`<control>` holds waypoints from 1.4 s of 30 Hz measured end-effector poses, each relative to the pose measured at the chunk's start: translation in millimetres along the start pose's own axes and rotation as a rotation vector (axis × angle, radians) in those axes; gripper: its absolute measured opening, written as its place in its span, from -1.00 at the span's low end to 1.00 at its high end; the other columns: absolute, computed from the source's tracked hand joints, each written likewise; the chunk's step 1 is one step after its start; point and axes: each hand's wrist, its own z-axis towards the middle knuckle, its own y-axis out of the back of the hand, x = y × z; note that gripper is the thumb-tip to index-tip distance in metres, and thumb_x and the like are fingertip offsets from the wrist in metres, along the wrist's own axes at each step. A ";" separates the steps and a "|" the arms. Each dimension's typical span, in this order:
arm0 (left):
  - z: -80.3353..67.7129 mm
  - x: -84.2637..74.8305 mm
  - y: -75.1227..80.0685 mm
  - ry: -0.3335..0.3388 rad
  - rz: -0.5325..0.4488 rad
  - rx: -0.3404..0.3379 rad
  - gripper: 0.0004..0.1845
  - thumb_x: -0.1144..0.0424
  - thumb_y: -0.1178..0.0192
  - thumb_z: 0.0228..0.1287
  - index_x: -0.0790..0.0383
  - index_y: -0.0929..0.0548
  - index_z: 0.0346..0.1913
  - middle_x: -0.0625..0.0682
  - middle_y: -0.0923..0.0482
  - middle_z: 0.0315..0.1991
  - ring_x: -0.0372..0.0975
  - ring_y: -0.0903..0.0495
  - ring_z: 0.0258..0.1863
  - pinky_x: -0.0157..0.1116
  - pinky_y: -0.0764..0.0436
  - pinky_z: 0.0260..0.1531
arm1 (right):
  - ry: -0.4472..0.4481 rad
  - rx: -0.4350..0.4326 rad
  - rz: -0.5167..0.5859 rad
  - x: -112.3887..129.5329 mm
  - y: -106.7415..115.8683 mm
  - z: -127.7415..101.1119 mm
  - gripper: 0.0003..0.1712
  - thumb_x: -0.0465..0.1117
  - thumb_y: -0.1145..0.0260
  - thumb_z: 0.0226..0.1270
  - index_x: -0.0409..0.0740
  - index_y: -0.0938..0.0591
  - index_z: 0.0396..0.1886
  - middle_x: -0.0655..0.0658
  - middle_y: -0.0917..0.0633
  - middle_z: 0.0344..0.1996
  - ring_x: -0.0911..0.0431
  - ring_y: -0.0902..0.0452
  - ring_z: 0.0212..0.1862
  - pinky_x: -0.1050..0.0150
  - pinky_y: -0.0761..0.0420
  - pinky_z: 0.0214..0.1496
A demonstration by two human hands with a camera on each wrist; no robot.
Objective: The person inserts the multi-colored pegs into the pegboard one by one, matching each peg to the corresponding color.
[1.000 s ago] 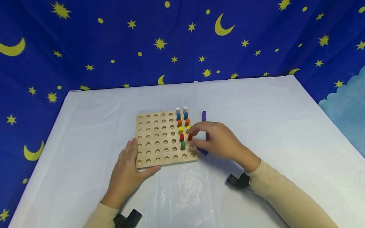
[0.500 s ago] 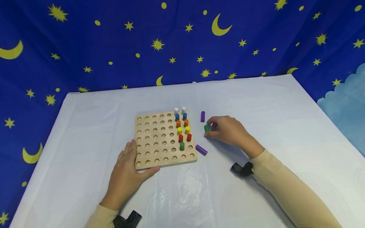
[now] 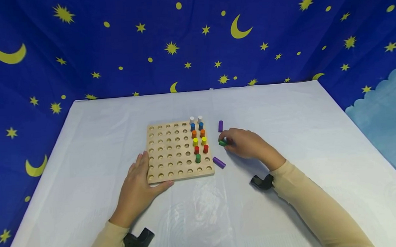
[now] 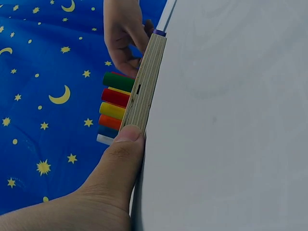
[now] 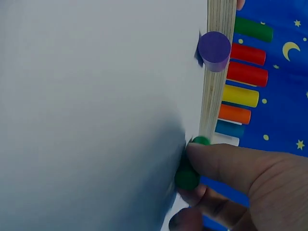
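Note:
A square wooden pegboard [image 3: 168, 150] with rows of round holes lies on the table. My left hand [image 3: 135, 191] rests against its near left corner, thumb [image 4: 129, 134] on the front edge and straight fingers along the left side. To the right of the board, my right hand [image 3: 246, 143] pinches a green peg [image 5: 187, 178] between thumb and fingers, low over or on the tabletop. Paired white, blue, orange, yellow and red pegs [image 3: 205, 149] stand in the two right columns, with a single green peg [image 3: 197, 158] below them.
One purple peg [image 3: 220, 126] lies beyond my right hand. Another purple peg [image 3: 219, 162] lies close to the board's right edge. The white-covered table [image 3: 119, 111] ends at a blue curtain [image 3: 195, 40] with stars and moons.
My right hand has left the red peg in the right column and moved right to the loose green peg, which has tipped in its grip. The left hand stays on the board.

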 end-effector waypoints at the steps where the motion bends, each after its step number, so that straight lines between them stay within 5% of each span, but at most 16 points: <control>1: -0.1 0.0 0.0 0.000 0.002 -0.001 0.36 -0.41 -0.38 -0.06 0.45 0.04 0.55 0.39 -0.05 0.53 0.16 -0.01 0.56 0.13 -0.04 0.54 | 0.014 -0.003 0.009 -0.7 -0.8 -0.6 -0.65 -0.20 -0.36 0.34 -0.02 -0.63 0.11 -0.02 -0.68 -0.22 0.11 -0.55 -0.23 0.15 -0.62 -0.16; 10: 0.3 0.5 1.1 -0.001 0.015 -0.009 0.36 -0.40 -0.39 -0.05 0.46 0.04 0.54 0.40 -0.06 0.52 0.17 -0.02 0.56 0.14 -0.05 0.53 | 0.136 -0.132 0.221 0.0 -5.2 -10.1 -0.67 -0.19 -0.46 0.25 0.04 -0.56 -0.05 0.03 -0.75 -0.24 0.15 -0.55 -0.34 0.25 -0.55 -0.27; 17: 0.5 0.6 1.3 0.004 0.013 -0.005 0.36 -0.40 -0.39 -0.05 0.45 0.04 0.55 0.39 -0.05 0.53 0.17 -0.01 0.56 0.13 -0.05 0.53 | 0.178 -0.139 0.379 17.5 -6.4 -14.9 -0.71 -0.22 -0.50 0.19 0.05 -0.57 -0.17 0.09 -0.77 -0.28 0.15 -0.49 -0.48 0.34 -0.50 -0.46; 25: 0.5 -0.9 0.9 0.008 0.010 -0.003 0.36 -0.37 -0.42 -0.07 0.45 0.04 0.55 0.39 -0.04 0.53 0.17 -0.01 0.56 0.13 -0.04 0.53 | 0.202 -0.118 0.338 34.0 -11.9 -14.4 -0.73 -0.19 -0.52 0.17 0.05 -0.62 -0.18 0.12 -0.78 -0.28 0.21 -0.56 -0.45 0.36 -0.52 -0.46; 36: 0.9 0.0 -1.1 0.001 0.000 -0.006 0.37 -0.39 -0.41 -0.07 0.44 0.05 0.55 0.39 -0.04 0.53 0.18 -0.01 0.56 0.14 -0.03 0.54 | 0.233 -0.124 0.212 40.5 -16.2 -11.9 -0.77 -0.17 -0.52 0.17 0.11 -0.69 -0.19 0.17 -0.75 -0.26 0.24 -0.62 -0.23 0.31 -0.55 -0.21; 42: 1.2 0.8 -2.2 -0.007 0.002 -0.016 0.38 -0.38 -0.43 -0.10 0.46 0.03 0.54 0.39 -0.06 0.52 0.18 -0.02 0.56 0.15 -0.05 0.53 | 0.188 -0.119 0.218 35.6 -13.9 -18.8 -0.71 -0.10 -0.54 0.15 0.09 -0.68 -0.13 0.15 -0.71 -0.27 0.21 -0.53 -0.35 0.32 -0.54 -0.32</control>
